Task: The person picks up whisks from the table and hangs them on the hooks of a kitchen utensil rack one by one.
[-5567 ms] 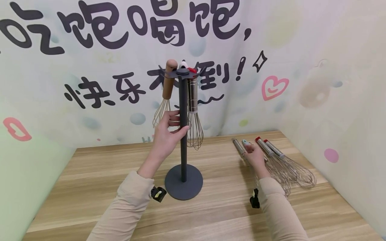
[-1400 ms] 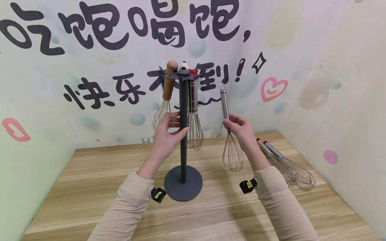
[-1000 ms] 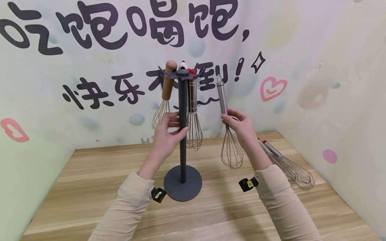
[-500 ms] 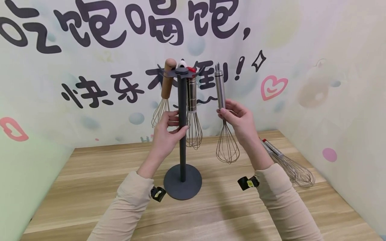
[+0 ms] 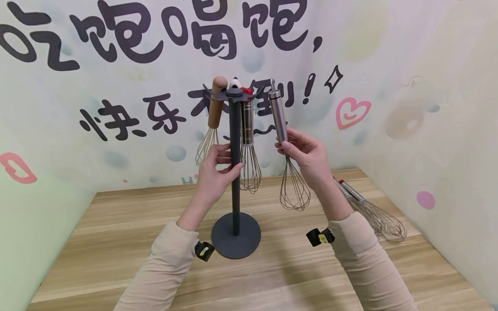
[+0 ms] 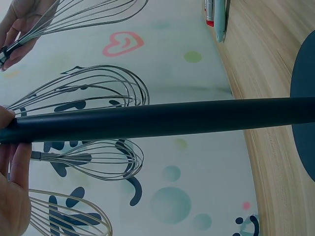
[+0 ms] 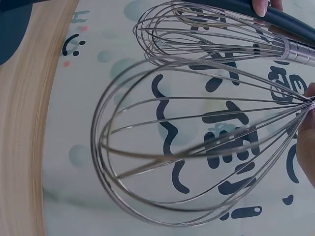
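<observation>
My left hand (image 5: 214,175) grips the dark post (image 5: 235,198) of a standing utensil rack, thumb in front, fingers behind. In the air right of the rack, my right hand (image 5: 311,157) pinches a steel whisk (image 5: 279,114) low on its handle. Its hanging loop points up, close to the rack's hooks (image 5: 253,96), and its wires (image 7: 162,157) point down. On the rack hang a wooden-handled whisk (image 5: 215,113), a steel whisk with a red top (image 5: 247,123) and a white-topped one (image 5: 234,82), mostly hidden behind the post.
More whisks (image 5: 377,218) lie on the wooden table (image 5: 155,259) at the right, partly behind my right arm. A light-blue handle (image 6: 220,19) shows beside them in the left wrist view. The rack's round base (image 5: 235,244) stands on the table before a printed wall.
My right hand has picked the steel whisk up from the table and carried it up and left to the rack. Lately its loop has tipped left. My left hand stays on the post.
</observation>
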`<act>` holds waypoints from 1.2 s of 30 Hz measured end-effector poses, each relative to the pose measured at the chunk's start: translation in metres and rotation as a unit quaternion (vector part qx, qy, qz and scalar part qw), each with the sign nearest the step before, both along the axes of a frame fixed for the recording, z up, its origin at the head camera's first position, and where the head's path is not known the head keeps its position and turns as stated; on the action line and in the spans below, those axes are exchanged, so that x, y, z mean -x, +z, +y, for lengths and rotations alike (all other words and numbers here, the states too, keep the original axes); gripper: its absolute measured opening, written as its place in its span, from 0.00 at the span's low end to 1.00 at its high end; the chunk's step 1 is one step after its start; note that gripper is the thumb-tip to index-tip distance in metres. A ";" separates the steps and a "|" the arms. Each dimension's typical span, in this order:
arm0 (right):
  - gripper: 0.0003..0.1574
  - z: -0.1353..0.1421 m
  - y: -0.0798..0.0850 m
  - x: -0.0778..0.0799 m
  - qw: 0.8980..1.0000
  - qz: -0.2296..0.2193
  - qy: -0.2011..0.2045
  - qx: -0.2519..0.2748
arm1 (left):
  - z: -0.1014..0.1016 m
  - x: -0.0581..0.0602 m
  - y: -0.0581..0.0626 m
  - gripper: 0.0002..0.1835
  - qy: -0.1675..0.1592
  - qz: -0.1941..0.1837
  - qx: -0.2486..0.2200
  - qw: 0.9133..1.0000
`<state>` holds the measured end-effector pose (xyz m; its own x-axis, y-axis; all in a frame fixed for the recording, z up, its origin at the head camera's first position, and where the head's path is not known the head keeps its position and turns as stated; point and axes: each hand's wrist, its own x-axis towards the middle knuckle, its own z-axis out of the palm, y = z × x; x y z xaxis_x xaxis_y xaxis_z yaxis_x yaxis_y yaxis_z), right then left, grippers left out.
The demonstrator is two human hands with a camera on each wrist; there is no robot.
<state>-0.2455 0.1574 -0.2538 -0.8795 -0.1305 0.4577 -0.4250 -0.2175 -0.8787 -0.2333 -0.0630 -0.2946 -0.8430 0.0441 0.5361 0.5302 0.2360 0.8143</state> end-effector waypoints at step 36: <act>0.27 -0.006 -0.008 -0.001 0.998 0.000 0.028 -0.055 | 0.000 -0.001 0.000 0.25 -0.007 -0.006 -0.002 1.000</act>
<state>-0.2445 0.1513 -0.2620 -0.8693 -0.2287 0.4382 -0.4154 -0.1425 -0.8984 -0.2325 -0.0631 -0.2946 -0.8490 0.0538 0.5257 0.5232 0.2258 0.8218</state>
